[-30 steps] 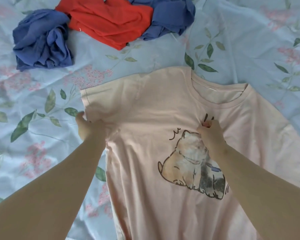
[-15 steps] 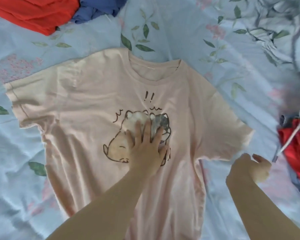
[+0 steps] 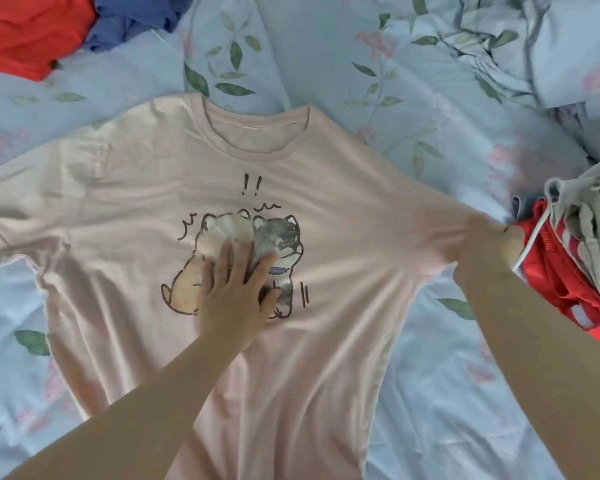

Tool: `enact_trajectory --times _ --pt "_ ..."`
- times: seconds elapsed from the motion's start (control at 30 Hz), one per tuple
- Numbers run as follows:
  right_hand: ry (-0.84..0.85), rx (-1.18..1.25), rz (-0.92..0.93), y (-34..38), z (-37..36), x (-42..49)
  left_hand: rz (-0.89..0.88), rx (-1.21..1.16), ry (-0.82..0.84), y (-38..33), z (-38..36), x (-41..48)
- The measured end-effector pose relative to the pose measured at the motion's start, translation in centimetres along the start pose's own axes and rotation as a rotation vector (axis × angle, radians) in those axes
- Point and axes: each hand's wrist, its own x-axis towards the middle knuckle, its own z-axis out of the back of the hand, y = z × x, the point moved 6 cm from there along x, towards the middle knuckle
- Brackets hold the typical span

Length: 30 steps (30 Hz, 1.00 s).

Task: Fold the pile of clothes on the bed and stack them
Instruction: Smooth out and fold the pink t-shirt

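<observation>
Under left grip [image 3: 236, 289], flat w/ fingers spread, pink tee [image 3: 326, 188] lies on bed [image 3: 430, 393]; right grip [image 3: 487, 245] pinches its sleeve, red garment [image 3: 551, 271] just beside.

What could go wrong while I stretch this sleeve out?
The right hand pulls the pink T-shirt sleeve taut against the pressing left hand; creases fan from the armpit, so the shirt may skew. That hand is also right beside the red garment and could disturb it.
</observation>
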Motion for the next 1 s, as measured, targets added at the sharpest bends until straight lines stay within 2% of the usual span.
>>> enact_trajectory --times 0.03,0.1,0.17,0.33,0.4,0.5,0.57,0.67,0.73,0.83,0.87,0.93,1.0 --pt "-0.007 0.003 -0.007 -0.4 0.6 0.5 -0.007 -0.011 -0.035 -0.3 0.3 -0.8" --pt "0.084 0.004 -0.108 -2.7 0.8 0.0 -0.007 -0.024 -0.09 -0.7 0.4 -2.8" --pt "0.163 -0.058 -0.208 -5.8 1.2 -2.5 0.018 -0.045 -0.064 -0.7 -0.1 -5.0" --pt "0.546 -0.374 -0.158 -11.9 1.6 -13.6 0.023 0.001 0.066 0.3 -1.8 -11.2" --pt "0.645 -0.521 -0.173 -13.4 2.3 -17.0 0.028 -0.01 0.097 0.7 -2.4 -13.7" --pt "0.782 -0.456 -0.231 -14.1 3.6 -20.9 0.066 -0.006 0.155 1.7 -2.9 -16.8" --pt "0.859 -0.555 -0.217 -15.0 5.2 -22.3 0.072 -0.027 0.149 1.7 -2.8 -18.6" --pt "0.938 -0.688 -0.316 -17.3 8.5 -23.4 0.203 -0.087 0.147 2.2 -2.5 -21.0" --pt "0.86 -0.62 -0.336 -17.9 10.9 -22.8 0.326 -0.108 0.103 3.3 -2.3 -22.5" --pt "0.416 -0.491 -0.271 -17.4 15.4 -19.2 0.489 -0.204 0.046 5.4 -2.6 -24.3" --pt "0.325 -0.48 -0.226 -17.1 16.3 -18.3 0.528 -0.251 0.018 6.1 -2.5 -24.8" --pt "0.263 -0.573 -0.132 -16.4 16.8 -17.9 0.641 -0.385 -0.043 7.6 -2.6 -25.8" --pt "0.238 -0.694 0.068 -14.9 16.2 -19.0 0.818 -0.577 -0.096 9.1 -3.0 -26.8"
